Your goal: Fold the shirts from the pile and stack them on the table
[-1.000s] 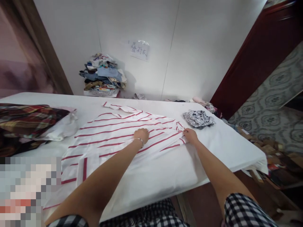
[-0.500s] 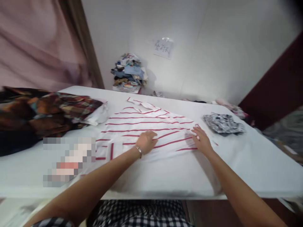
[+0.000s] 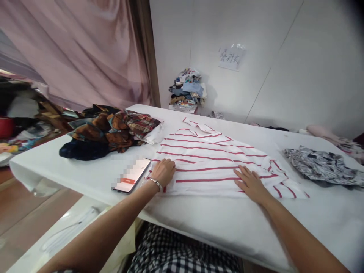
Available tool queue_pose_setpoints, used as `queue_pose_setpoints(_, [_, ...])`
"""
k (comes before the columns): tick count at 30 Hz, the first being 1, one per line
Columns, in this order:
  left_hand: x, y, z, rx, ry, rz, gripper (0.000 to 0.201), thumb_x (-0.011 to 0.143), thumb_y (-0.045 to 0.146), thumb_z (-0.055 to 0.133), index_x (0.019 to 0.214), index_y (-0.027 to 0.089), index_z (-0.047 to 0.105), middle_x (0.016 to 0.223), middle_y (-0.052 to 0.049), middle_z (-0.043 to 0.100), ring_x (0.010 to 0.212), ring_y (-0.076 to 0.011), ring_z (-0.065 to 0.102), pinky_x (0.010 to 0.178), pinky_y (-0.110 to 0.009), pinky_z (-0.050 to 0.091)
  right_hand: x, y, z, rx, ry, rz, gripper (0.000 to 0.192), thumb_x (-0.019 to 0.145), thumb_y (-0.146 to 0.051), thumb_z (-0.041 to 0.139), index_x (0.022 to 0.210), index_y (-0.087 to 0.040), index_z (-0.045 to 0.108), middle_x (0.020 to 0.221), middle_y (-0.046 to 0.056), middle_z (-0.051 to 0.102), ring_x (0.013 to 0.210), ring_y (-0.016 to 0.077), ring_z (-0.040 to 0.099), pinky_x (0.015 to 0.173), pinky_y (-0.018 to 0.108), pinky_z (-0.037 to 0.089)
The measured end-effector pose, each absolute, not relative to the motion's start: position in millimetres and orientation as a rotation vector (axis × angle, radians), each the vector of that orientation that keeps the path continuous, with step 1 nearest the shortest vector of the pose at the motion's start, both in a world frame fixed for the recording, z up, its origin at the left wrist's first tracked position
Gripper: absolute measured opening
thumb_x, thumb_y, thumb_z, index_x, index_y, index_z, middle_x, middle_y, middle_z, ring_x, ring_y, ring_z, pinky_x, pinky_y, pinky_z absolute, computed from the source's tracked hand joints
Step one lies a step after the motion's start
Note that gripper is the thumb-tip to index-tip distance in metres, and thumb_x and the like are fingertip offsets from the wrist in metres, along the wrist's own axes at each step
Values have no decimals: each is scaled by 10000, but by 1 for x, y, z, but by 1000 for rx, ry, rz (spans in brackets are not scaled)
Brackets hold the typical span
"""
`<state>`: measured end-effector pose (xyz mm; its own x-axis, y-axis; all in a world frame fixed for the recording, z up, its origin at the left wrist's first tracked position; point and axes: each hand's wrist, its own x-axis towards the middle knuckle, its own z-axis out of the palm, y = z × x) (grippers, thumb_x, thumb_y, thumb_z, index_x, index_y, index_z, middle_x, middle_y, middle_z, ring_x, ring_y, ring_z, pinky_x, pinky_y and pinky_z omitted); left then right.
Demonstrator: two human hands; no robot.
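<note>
The red-and-white striped shirt [image 3: 216, 163] is lying spread on the white table [image 3: 199, 223], partly folded, its collar pointing toward the far wall. The right hand [image 3: 251, 184] is resting flat and open on the shirt's near edge, fingers spread, pressing the cloth down rather than grasping it. The left hand [image 3: 163, 171] is sitting loosely curled on the shirt's left edge; whether it is pinching the fabric cannot be told from this angle. Just beside that hand a phone [image 3: 131, 175] is lying face up near the table's front edge, and this looks like the main risk: a sweep of the wrist or a tug on the cloth could be nudging it off onto the floor. The slack sleeve end by the right hand could also be bunching under the palm and spoiling the crease. To the left, a heap of plaid clothes [image 3: 108, 131] is crowding the shirt's corner and might be catching on it, while a folded patterned garment [image 3: 321, 165] is lying well apart on the right.
</note>
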<state>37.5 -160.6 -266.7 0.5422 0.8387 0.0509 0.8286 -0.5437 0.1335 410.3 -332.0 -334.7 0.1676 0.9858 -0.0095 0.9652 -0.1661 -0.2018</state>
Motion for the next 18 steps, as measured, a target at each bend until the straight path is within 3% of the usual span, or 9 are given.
queue_pose_setpoints(5, [43, -143, -244, 2746, 1432, 314, 254, 947, 265, 423, 926, 175, 660, 975, -101, 684, 960, -237, 614, 844, -355, 447, 407, -333, -330, -2283, -1918, 212, 603, 962, -578, 323, 1491, -297, 394, 1626, 36, 199, 1503, 271, 145, 1200, 565, 155])
queue_pose_setpoints(11, [49, -127, -256, 2704, 1462, -2, 207, 892, 213, 497, 890, 168, 699, 975, -122, 722, 952, -260, 663, 813, -363, 488, 406, -332, -329, -2280, -1933, 192, 572, 969, -551, 342, 1476, -299, 423, 1618, 47, 218, 1498, 275, 159, 1195, 571, 166])
queue_pose_setpoints(15, [48, -138, -264, 2768, 1403, 233, 282, 901, 229, 506, 1124, 186, 672, 1239, -133, 665, 1167, -285, 597, 979, -434, 461, 405, -332, -330, -2254, -1934, 201, 582, 969, -574, 335, 1474, -302, 430, 1619, 44, 206, 1499, 271, 150, 1202, 564, 152])
queue_pose_setpoints(18, [52, -152, -278, 2845, 1176, 450, 421, 925, 382, 512, 1299, 208, 599, 1434, -138, 541, 1350, -301, 464, 1127, -506, 346, 405, -331, -331, -2242, -1919, 208, 583, 965, -585, 342, 1473, -314, 431, 1616, 39, 209, 1497, 270, 158, 1203, 565, 152])
